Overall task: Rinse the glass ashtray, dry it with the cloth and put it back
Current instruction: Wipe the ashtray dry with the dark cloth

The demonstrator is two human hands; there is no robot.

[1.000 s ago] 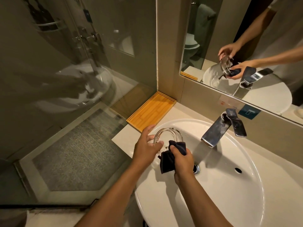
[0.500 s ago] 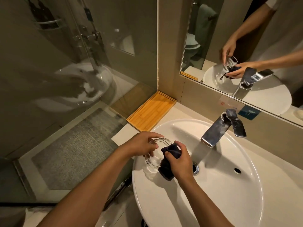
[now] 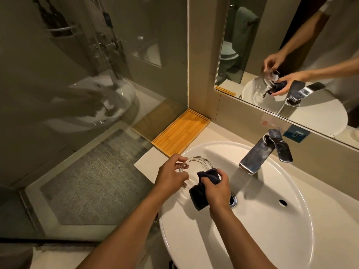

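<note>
The glass ashtray (image 3: 195,166) was held above the near-left part of the white basin (image 3: 272,220), well to the left of the chrome tap (image 3: 258,152) and just in front of the bamboo tray (image 3: 180,131) that sat at the basin's far-left rim. The left hand (image 3: 171,176) had its fingers curled closed on the ashtray's left rim, pinching the glass edge, while the right hand (image 3: 216,188) was closed around a bunched dark cloth (image 3: 203,186) pressed against the ashtray's right side, with the loose end of the cloth hanging down toward the basin. No water ran from the tap, so the step in hand looked to be the drying. To do it well, the left hand would need a firm grip on the rim, since wet glass is slippery and a drop onto the basin could chip it; the cloth should work round the inside, the rim notches and the underside, with the glass being turned to bring each wet part to it. The ashtray stood tipped up on edge rather than flat, its rim arching upward and its open face turned roughly toward the person and the cloth. Being round, it had no true long axis; its flat plane stood close to upright.
</note>
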